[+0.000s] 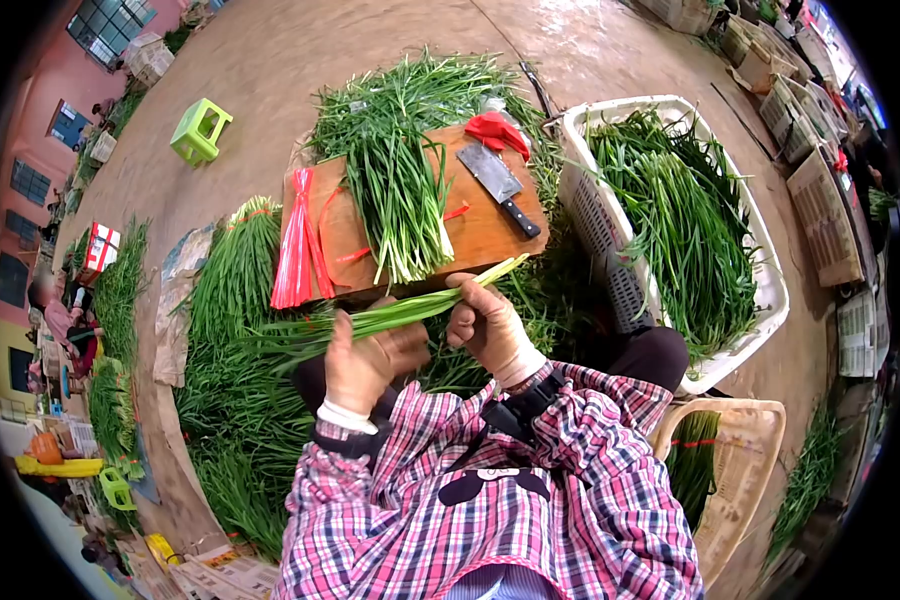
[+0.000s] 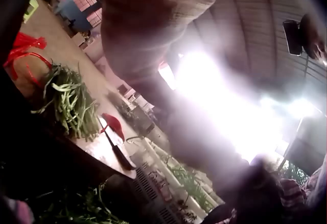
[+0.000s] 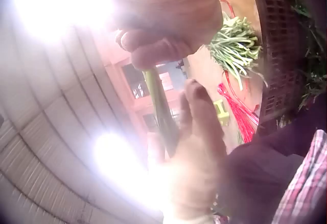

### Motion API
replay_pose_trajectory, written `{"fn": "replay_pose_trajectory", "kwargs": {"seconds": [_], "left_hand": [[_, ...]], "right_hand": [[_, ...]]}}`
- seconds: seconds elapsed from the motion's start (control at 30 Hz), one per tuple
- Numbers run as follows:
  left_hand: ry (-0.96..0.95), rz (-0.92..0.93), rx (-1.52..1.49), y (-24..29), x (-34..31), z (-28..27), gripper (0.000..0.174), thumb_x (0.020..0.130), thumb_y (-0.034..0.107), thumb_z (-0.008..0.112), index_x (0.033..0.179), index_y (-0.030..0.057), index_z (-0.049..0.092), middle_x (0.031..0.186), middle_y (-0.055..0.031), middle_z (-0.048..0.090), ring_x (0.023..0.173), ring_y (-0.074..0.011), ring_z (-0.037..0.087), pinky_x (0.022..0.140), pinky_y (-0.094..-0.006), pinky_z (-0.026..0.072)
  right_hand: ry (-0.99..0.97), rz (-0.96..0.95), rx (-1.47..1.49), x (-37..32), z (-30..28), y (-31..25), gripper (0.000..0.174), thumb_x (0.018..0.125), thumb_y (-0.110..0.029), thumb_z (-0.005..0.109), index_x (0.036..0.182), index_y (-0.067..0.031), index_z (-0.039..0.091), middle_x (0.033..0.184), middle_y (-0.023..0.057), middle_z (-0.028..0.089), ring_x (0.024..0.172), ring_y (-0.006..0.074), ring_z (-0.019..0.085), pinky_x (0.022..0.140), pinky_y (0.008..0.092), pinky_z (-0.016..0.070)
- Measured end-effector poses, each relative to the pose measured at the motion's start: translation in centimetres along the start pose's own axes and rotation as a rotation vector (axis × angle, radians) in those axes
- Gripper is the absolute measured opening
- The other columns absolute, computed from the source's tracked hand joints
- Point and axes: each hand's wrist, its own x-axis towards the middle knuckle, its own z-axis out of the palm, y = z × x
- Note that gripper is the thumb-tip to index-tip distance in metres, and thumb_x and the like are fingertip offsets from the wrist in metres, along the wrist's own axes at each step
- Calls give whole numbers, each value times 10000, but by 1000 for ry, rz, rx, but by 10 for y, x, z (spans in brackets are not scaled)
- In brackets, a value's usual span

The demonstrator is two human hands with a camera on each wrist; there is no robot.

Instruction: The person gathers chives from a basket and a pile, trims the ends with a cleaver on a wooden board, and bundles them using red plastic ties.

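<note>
My right hand (image 1: 495, 325) grips a small bunch of garlic chives (image 1: 400, 314) near its pale stem ends, fingers curled round it. Below the bunch's middle, my left hand (image 1: 370, 360) has its thumb up and its fingers fairly straight; the right wrist view shows the stems passing between the left thumb and fingers (image 3: 204, 114). The bunch's leafy end trails off to the left. Just beyond both hands, a larger pile of chives (image 1: 398, 200) lies on a wooden board (image 1: 460, 245), stem ends towards me.
A cleaver (image 1: 498, 188), a red cloth (image 1: 497, 133) and red plastic strips (image 1: 302, 240) lie on the board. A white crate (image 1: 778, 290) full of chives stands at right, a beige basket (image 1: 760, 440) nearer me. More chives (image 1: 230, 420) heap at left. A green stool (image 1: 200, 132) stands farther off.
</note>
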Motion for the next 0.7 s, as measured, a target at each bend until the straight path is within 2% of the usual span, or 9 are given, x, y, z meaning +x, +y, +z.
{"fn": "replay_pose_trajectory", "kwargs": {"seconds": [0.03, 0.17, 0.23, 0.3, 0.37, 0.43, 0.57, 0.6, 0.7], "left_hand": [[-45, -179, 45, 6, -10, 5, 531, 982, 423, 505, 1233, -40, 570, 1210, -212, 615, 1117, -316, 612, 916, -493, 532], [-525, -406, 760, 51, -60, 43, 609, 996, 435, 473, 1242, -117, 553, 1132, -242, 652, 988, -295, 671, 877, -386, 544], [-823, -54, 503, 66, -50, 54, 585, 1005, 376, 477, 1234, -160, 527, 1176, -264, 626, 1069, -306, 642, 942, -385, 509], [-402, 151, 561, 59, -42, 68, 581, 988, 357, 517, 1311, -124, 474, 1276, -267, 565, 1174, -316, 576, 1012, -402, 452], [-116, 304, 1027, 57, -11, 79, 562, 976, 337, 542, 1364, -62, 458, 1319, -268, 537, 1223, -339, 543, 1051, -435, 421], [-150, 85, 1298, 48, 12, 51, 637, 954, 389, 594, 1413, -16, 416, 1312, -137, 566, 1211, -232, 529, 1046, -346, 393], [-122, -150, 1203, 11, 30, 38, 452, 961, 296, 597, 1300, 6, 521, 986, -42, 610, 870, -133, 544, 819, -268, 464], [-8, -203, 979, 3, 34, 41, 297, 961, 251, 583, 1165, 37, 583, 856, 2, 586, 755, -83, 525, 704, -230, 455], [34, -403, 939, 19, 51, 31, 310, 969, 313, 581, 1144, 57, 588, 834, 28, 570, 735, -56, 539, 665, -209, 479]], "right_hand": [[11, -34, 12, 1, -1, -3, 350, 948, -267, 589, 1197, -23, 561, 670, -9, 495, 556, 122, 467, 547, 307, 438], [38, -36, -170, -5, -5, -22, 314, 907, -276, 620, 1114, -44, 574, 606, -8, 456, 510, 130, 430, 513, 313, 395], [-11, 42, -226, -8, -3, -22, 288, 907, -256, 631, 1070, -21, 600, 587, 19, 505, 491, 146, 476, 498, 327, 422], [-85, 127, -268, -12, 5, -22, 260, 909, -226, 640, 1052, -10, 620, 589, 28, 526, 494, 148, 496, 507, 326, 440], [-115, 161, -278, -15, 14, -20, 269, 915, -254, 644, 1059, -28, 628, 602, 28, 552, 507, 145, 518, 523, 312, 456], [-143, 141, -297, -14, 22, -22, 273, 917, -256, 642, 1067, -29, 626, 608, 27, 554, 511, 141, 520, 527, 311, 458], [-65, 134, -295, -4, 23, -35, 265, 921, -237, 630, 1075, -22, 625, 619, 20, 562, 521, 134, 521, 525, 301, 461], [-43, 144, -306, 0, 21, -38, 273, 918, -227, 636, 1093, -18, 624, 638, 23, 575, 526, 131, 526, 527, 299, 464], [19, 119, -434, 17, 14, -48, 314, 904, -194, 660, 1154, -9, 617, 705, 35, 614, 554, 120, 545, 543, 290, 475]]}}
